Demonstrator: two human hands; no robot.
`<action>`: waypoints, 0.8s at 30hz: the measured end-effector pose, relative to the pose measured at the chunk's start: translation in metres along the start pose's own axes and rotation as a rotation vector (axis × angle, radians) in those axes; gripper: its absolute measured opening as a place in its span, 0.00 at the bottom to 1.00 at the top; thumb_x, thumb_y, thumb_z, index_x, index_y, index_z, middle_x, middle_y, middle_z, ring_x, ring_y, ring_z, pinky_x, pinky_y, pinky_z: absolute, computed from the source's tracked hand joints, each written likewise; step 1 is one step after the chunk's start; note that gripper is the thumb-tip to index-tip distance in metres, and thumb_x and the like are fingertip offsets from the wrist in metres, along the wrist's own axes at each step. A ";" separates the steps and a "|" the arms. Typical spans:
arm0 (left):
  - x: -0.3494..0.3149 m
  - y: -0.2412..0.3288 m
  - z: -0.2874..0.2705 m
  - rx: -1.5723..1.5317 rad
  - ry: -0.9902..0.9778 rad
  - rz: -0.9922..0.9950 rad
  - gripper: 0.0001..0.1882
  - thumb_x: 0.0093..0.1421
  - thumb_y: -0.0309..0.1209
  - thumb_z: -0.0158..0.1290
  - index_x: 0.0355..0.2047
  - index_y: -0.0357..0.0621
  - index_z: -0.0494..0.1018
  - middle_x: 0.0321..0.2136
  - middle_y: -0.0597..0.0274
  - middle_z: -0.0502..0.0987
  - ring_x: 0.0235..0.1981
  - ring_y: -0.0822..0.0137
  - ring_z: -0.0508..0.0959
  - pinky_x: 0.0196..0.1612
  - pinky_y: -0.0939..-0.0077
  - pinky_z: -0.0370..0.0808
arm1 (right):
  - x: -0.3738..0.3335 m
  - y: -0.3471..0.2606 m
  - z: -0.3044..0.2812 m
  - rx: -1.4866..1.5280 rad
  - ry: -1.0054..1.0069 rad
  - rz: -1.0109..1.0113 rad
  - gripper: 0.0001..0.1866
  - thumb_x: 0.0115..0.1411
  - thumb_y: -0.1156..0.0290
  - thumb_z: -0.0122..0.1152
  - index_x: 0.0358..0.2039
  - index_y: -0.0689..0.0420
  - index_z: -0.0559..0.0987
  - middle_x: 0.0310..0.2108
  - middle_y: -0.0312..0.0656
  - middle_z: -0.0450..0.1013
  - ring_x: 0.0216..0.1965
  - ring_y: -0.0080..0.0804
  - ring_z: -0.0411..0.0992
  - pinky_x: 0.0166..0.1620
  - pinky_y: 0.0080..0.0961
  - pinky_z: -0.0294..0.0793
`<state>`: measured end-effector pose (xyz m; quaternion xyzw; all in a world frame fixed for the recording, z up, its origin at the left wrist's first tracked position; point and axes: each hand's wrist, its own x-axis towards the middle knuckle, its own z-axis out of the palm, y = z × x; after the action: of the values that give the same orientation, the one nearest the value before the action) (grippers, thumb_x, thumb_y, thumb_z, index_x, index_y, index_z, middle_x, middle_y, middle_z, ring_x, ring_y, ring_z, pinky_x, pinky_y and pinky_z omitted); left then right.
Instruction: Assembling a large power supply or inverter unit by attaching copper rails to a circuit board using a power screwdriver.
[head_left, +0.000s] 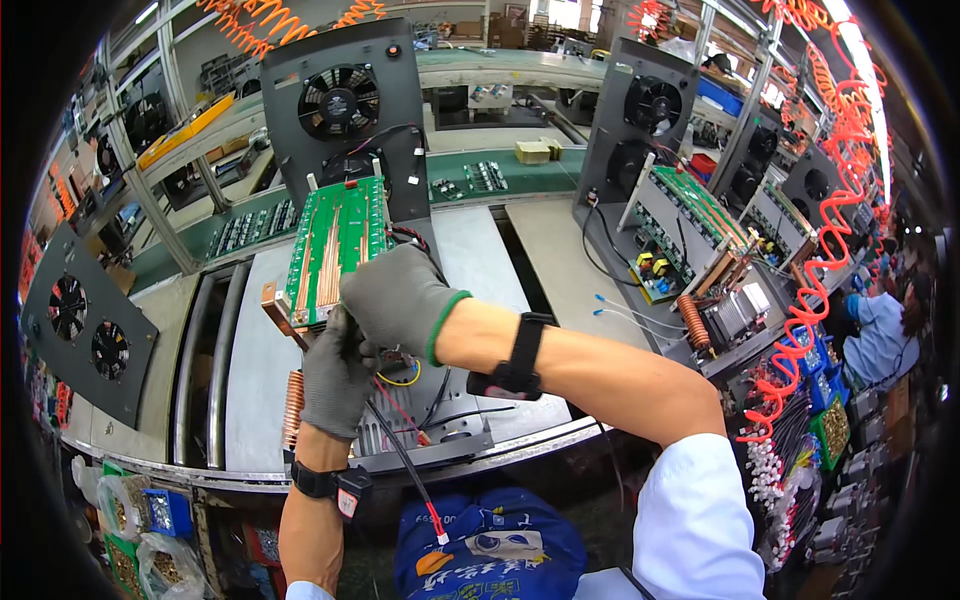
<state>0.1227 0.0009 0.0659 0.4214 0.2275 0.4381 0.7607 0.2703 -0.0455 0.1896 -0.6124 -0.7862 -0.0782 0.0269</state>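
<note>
My left hand [335, 385] and my right hand [395, 300], both in grey gloves, meet at the near right corner of a green circuit board [338, 235] with copper-coloured strips. The board sits raised on a machine chassis whose dark upright panel [340, 140] carries a black fan. The left fingers are pinched beside the board's near edge. My right hand is curled over from above, its fingertips mostly hidden. What they grip between them cannot be made out. Beneath my hands run black, red and yellow wires [405, 375], and a copper coil [293, 405] stands near my left wrist.
More chassis with fan panels [640, 130] stand to the right, and another dark panel [85, 330] leans at the left. Orange coiled hoses [815, 290] hang at the right. Metal rollers [222, 370] lie left of the work. Blue bins [168, 512] sit below the bench edge.
</note>
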 end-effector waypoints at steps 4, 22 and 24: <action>0.003 0.000 -0.013 -0.003 -0.161 -0.030 0.21 0.71 0.17 0.43 0.63 0.40 0.67 0.48 0.72 0.74 0.38 0.81 0.70 0.40 0.90 0.69 | -0.003 -0.001 -0.005 -0.025 -0.037 0.056 0.16 0.55 0.56 0.71 0.35 0.56 0.86 0.32 0.45 0.84 0.36 0.42 0.85 0.38 0.39 0.82; 0.008 -0.008 -0.013 0.106 -0.072 0.109 0.15 0.74 0.42 0.51 0.50 0.45 0.75 0.37 0.69 0.80 0.32 0.78 0.73 0.35 0.83 0.71 | -0.033 0.003 0.022 0.217 0.246 0.195 0.11 0.61 0.59 0.61 0.32 0.51 0.85 0.31 0.41 0.81 0.35 0.43 0.82 0.31 0.41 0.78; 0.005 0.000 -0.008 -0.032 0.011 -0.047 0.17 0.73 0.44 0.52 0.50 0.43 0.74 0.36 0.67 0.79 0.31 0.77 0.73 0.34 0.82 0.72 | -0.066 0.015 0.049 0.350 0.501 0.255 0.16 0.64 0.55 0.60 0.27 0.54 0.81 0.22 0.48 0.78 0.26 0.51 0.80 0.30 0.47 0.76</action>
<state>0.1196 0.0093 0.0621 0.4014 0.2342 0.4260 0.7762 0.3034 -0.0973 0.1337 -0.6537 -0.6737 -0.0863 0.3337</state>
